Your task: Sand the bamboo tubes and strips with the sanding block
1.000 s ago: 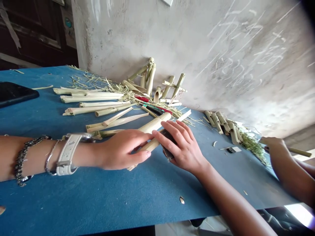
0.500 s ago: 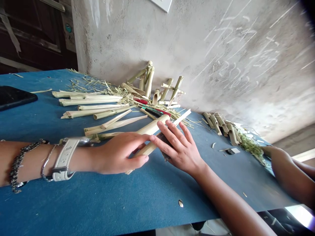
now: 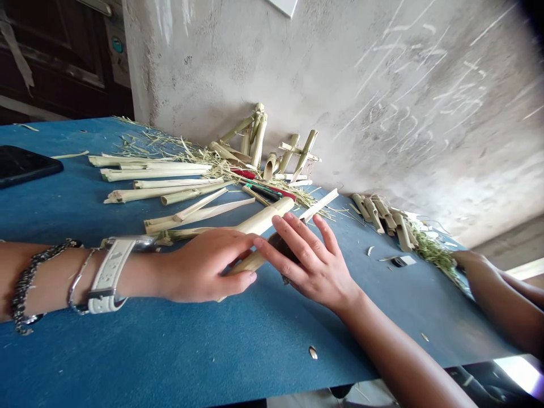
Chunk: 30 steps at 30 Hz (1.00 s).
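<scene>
My left hand (image 3: 204, 263) pinches the near part of a pale split bamboo strip (image 3: 322, 204), thumb in front and fingers curled behind. Over the strip's middle lies my right hand (image 3: 317, 266), its fingers stretched out and slightly parted. Under those fingers a small dark sheet, apparently sandpaper (image 3: 281, 247), is folded against the strip; my right thumb is hidden. The strip's far end sticks out past my right fingers. Just behind both hands, a thicker pale bamboo piece (image 3: 272, 215) rests on the blue table (image 3: 178, 345).
Cut bamboo pieces (image 3: 157, 173) lie at left behind my hands, near a black phone (image 3: 25, 165). Shavings and a small bamboo structure (image 3: 257, 133) stand against the wall. At right are short bamboo tubes (image 3: 374, 212), a sharpener-like item (image 3: 403, 261) and another person's arm (image 3: 497, 289).
My right hand and the dark sheet have shifted slightly along the strip, and the sheet looks more bent. More of the strip's far end sticks out toward upper right. My left hand keeps its grip.
</scene>
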{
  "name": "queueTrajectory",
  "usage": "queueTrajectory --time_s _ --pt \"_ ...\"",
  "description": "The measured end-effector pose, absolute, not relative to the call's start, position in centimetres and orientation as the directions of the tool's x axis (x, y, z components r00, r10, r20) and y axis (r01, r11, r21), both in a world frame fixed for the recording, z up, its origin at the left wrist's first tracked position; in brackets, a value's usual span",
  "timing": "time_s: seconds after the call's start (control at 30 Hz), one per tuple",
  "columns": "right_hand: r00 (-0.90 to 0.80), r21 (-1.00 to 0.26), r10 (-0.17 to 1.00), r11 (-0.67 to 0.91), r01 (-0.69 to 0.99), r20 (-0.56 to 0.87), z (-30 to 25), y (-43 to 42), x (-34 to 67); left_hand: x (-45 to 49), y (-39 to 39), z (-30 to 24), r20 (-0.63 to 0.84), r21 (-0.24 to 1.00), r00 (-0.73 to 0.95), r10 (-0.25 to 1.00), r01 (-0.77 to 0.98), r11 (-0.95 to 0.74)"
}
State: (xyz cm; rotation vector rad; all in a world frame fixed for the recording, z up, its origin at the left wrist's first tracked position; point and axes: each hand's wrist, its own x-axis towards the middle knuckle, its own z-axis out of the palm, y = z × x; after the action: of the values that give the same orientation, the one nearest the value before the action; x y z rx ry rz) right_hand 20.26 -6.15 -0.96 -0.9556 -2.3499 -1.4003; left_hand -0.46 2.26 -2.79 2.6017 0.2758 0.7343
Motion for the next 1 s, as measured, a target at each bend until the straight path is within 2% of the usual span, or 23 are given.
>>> queueTrajectory --time_s 0.17,0.83,1.0 --pt "-0.767 0.703 0.391 0.325 0.632 0.509 -0.86 -6.34 20.12 -0.46 2.27 -2.63 0.445 0.439 0.851 0.278 0.063 -0.896" --pt "-0.763 0.670 0.433 0.381 0.637 0.479 -1.13 -6.23 19.96 -0.42 2.36 -2.97 0.475 0.421 0.843 0.253 0.035 -0.906" --pt "-0.763 0.658 0.430 0.397 0.640 0.483 -1.17 -6.23 19.94 -0.40 2.25 -2.89 0.525 0.396 0.821 0.225 -0.002 -0.918"
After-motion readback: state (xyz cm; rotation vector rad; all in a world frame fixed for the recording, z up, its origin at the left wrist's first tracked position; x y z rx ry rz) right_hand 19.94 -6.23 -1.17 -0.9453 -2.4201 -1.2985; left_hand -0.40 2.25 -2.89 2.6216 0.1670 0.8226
